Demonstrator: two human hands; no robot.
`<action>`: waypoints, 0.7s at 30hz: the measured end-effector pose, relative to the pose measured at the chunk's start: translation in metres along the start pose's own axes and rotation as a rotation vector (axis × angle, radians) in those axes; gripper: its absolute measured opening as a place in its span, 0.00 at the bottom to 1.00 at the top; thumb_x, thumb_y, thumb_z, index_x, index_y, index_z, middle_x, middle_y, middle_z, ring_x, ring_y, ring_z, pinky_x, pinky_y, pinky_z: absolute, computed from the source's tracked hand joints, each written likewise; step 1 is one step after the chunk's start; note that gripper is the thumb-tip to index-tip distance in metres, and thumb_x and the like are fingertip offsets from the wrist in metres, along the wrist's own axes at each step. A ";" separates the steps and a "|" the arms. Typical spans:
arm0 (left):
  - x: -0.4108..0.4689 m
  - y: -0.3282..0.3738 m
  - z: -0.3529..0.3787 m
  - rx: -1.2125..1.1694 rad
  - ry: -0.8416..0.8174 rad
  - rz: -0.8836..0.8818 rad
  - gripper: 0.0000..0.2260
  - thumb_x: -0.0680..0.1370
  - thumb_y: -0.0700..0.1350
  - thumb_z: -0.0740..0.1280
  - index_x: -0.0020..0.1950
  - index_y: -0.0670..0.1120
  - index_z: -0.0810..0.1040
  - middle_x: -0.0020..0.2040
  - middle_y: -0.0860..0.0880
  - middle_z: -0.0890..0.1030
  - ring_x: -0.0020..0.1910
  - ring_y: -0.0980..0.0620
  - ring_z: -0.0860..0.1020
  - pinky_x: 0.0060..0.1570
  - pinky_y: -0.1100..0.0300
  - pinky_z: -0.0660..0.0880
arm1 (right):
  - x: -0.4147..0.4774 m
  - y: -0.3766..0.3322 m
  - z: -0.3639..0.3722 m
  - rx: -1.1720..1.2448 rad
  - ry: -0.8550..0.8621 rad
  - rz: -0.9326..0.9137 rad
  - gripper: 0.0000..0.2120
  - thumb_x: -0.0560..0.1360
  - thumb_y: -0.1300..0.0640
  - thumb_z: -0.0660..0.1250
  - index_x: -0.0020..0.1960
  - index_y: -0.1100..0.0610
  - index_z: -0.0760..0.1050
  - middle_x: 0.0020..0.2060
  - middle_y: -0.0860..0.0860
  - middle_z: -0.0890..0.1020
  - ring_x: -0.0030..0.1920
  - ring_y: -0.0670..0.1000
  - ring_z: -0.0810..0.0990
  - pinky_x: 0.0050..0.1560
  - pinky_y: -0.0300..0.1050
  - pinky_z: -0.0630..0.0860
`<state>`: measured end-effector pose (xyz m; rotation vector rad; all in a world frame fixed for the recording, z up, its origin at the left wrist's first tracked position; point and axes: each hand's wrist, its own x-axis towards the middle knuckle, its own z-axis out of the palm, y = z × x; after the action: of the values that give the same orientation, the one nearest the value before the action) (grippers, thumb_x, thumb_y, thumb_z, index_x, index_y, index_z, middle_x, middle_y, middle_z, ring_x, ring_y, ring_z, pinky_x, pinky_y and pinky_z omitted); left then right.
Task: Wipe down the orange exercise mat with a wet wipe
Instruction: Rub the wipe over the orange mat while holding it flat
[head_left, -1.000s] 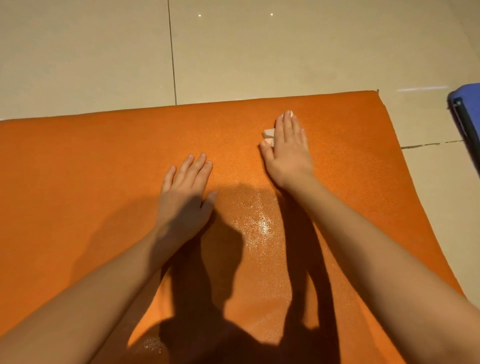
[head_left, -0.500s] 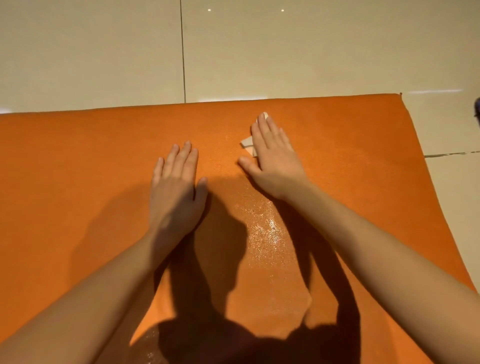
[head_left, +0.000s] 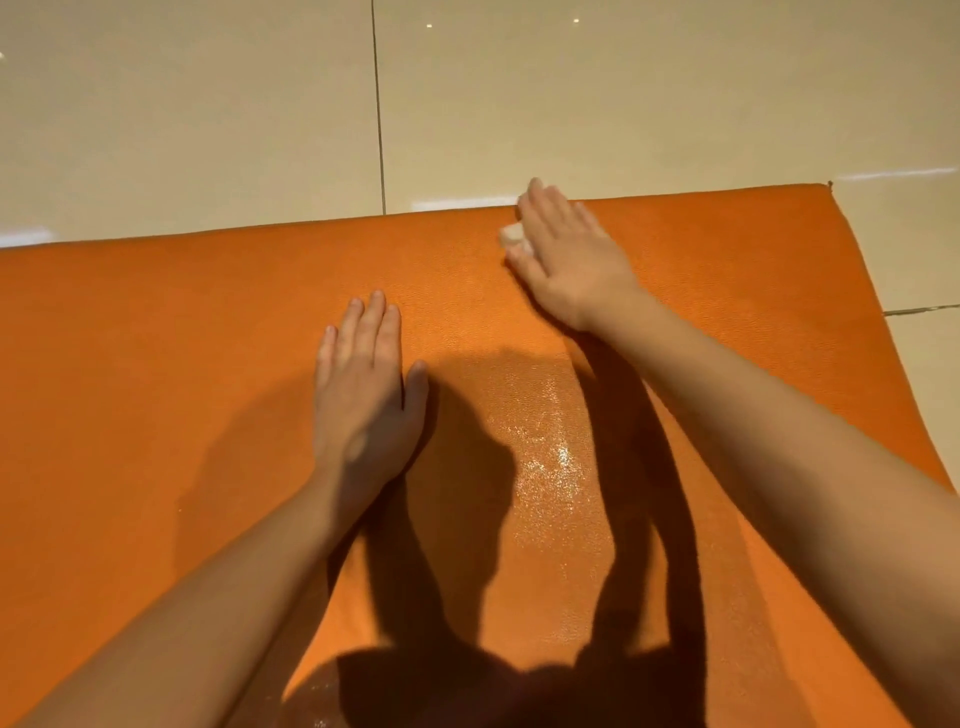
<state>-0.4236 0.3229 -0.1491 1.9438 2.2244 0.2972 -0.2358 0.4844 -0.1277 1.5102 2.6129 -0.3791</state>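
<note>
**Wiping at far edge**

orange mat (head_left: 156, 364) is laid on tiled floor (head_left: 208, 130). wet wipe (head_left: 511, 234) is pressed flat under R hand (head_left: 566, 265), fingers straight, tips just past mat's far edge. L hand (head_left: 363, 395) is laid flat on mat, relaxed, nothing held. Wet sheen (head_left: 550, 457) is seen btwn forearms.

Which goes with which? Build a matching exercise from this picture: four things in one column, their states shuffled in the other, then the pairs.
1. left hand
2. right hand
3. wipe
4. mat

A. orange, with a wet sheen
B. flat on the mat, holding nothing
C. white, mostly hidden under a hand
D. pressing the wipe near the mat's far edge

Pairs: 1-B, 2-D, 3-C, 4-A
</note>
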 end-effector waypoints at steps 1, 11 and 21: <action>0.000 0.000 0.000 -0.006 0.003 0.000 0.30 0.80 0.55 0.48 0.77 0.39 0.61 0.79 0.43 0.59 0.79 0.46 0.53 0.76 0.53 0.44 | 0.006 -0.003 -0.002 0.039 0.009 0.101 0.30 0.82 0.43 0.42 0.78 0.58 0.43 0.78 0.54 0.43 0.77 0.52 0.42 0.76 0.48 0.40; -0.001 0.000 -0.002 -0.057 0.009 0.008 0.29 0.80 0.54 0.46 0.77 0.39 0.62 0.78 0.43 0.60 0.78 0.45 0.54 0.76 0.51 0.45 | -0.015 -0.011 0.004 -0.033 0.012 -0.085 0.31 0.82 0.43 0.45 0.78 0.57 0.42 0.78 0.53 0.43 0.77 0.50 0.41 0.75 0.47 0.38; -0.001 0.001 -0.001 -0.043 0.015 0.007 0.27 0.79 0.49 0.53 0.77 0.39 0.62 0.78 0.43 0.60 0.78 0.45 0.55 0.76 0.51 0.44 | -0.049 -0.010 0.011 -0.028 -0.009 -0.069 0.32 0.81 0.41 0.47 0.78 0.56 0.42 0.78 0.52 0.42 0.77 0.49 0.40 0.74 0.45 0.37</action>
<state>-0.4232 0.3224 -0.1480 1.9342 2.2017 0.3589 -0.2202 0.4360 -0.1266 1.4099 2.6569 -0.3532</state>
